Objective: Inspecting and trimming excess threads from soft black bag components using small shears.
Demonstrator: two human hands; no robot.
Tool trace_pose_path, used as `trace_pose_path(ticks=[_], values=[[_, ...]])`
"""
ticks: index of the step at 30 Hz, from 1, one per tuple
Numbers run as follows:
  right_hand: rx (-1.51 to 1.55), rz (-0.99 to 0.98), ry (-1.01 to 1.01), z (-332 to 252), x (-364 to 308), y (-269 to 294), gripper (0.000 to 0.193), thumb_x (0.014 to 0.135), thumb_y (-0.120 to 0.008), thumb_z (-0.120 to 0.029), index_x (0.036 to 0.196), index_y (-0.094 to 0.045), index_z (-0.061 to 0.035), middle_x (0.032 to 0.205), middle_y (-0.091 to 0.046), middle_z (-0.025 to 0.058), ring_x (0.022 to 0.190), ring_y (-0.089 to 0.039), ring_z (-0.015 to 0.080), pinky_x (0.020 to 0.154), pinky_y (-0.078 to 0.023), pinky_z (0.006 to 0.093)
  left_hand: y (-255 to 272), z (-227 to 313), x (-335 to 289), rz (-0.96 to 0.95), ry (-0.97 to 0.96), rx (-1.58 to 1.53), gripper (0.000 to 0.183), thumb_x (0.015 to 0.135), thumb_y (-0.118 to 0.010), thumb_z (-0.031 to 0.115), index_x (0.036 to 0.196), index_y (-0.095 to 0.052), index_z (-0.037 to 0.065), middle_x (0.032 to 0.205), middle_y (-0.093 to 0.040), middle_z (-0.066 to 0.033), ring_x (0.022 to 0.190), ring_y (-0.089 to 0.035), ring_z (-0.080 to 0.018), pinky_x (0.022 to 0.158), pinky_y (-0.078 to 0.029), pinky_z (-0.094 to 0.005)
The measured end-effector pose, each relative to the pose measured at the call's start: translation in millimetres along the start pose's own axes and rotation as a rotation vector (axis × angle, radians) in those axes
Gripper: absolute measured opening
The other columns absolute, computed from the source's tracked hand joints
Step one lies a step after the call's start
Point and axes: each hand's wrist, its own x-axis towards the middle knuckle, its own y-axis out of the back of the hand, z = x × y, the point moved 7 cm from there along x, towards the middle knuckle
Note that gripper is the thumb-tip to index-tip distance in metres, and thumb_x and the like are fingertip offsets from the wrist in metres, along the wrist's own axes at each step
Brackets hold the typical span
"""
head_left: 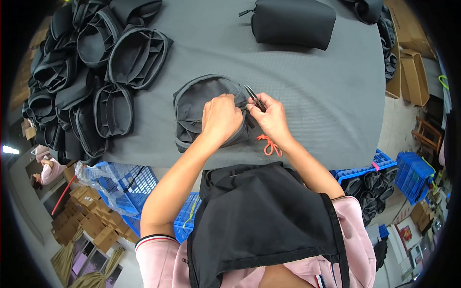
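An open dark grey zip pouch (192,108) lies on the table before me, its mouth facing up. My left hand (222,115) reaches over its right side, fingers curled and closed on the rim near the zip. Beside it, my right hand (271,115) is wrapped round a pair of small thread snips (254,96), whose metal tips point up and left, away from me. Its thumb and fingertips are close to the pouch's right edge, and what they touch there is partly hidden. A looped orange cord (270,145) hangs below the right hand.
Several open black pouches (137,57) are heaped at the left of the grey-covered table (326,110). A closed black pouch (293,24) lies at the far side. Blue crates (415,175) stand below the table, and an open cardboard box (414,77) is at the right.
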Motion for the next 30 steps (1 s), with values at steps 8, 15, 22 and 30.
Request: trace_pose_path(ticks=[8, 15, 22, 30], values=[[0.164, -0.039, -0.119, 15, -2, -1, 0.011, 0.081, -0.063, -0.006, 0.089, -0.062, 0.0017, 0.074, -0.061, -0.0003, 0.067, -0.051, 0.0029, 0.059, -0.042, 0.0199, -1, -14, 0, -0.053, 0.161, -0.348, 0.021, 0.078, -0.061, 0.015, 0.076, -0.057, -0.006, 0.076, -0.061, -0.0235, 0.074, -0.059, -0.0403, 0.068, -0.046, -0.0438], [-0.647, 0.074, 0.369, -48, -27, 18, 0.022, 0.074, -0.068, -0.01, 0.094, -0.061, -0.0072, 0.083, -0.059, 0.0039, 0.066, -0.059, 0.0189, 0.059, -0.046, 0.0304, -2, -15, 10, -0.001, 0.12, -0.349, 0.021, 0.083, -0.057, 0.015, 0.076, -0.061, -0.004, 0.069, -0.066, -0.0151, 0.074, -0.064, -0.0349, 0.069, -0.048, -0.0413], [-1.07, -0.075, 0.744, -75, -32, 1, 0.024, 0.072, -0.07, -0.013, 0.095, -0.062, -0.0094, 0.078, -0.058, 0.0018, 0.063, -0.056, 0.0193, 0.058, -0.041, 0.0304, -4, -17, 15, -0.031, 0.126, -0.373, 0.023, 0.084, -0.056, 0.018, 0.08, -0.064, -0.003, 0.069, -0.066, -0.0134, 0.073, -0.064, -0.0326, 0.07, -0.048, -0.0407], [-1.247, -0.15, 0.8, -82, -28, -14, 0.022, 0.071, -0.07, -0.013, 0.091, -0.061, -0.0093, 0.072, -0.055, 0.0001, 0.061, -0.055, 0.0177, 0.058, -0.038, 0.0306, -5, -18, 13, -0.036, 0.117, -0.384, 0.023, 0.083, -0.057, 0.019, 0.08, -0.064, -0.003, 0.067, -0.065, -0.0141, 0.071, -0.064, -0.0326, 0.07, -0.048, -0.0407]])
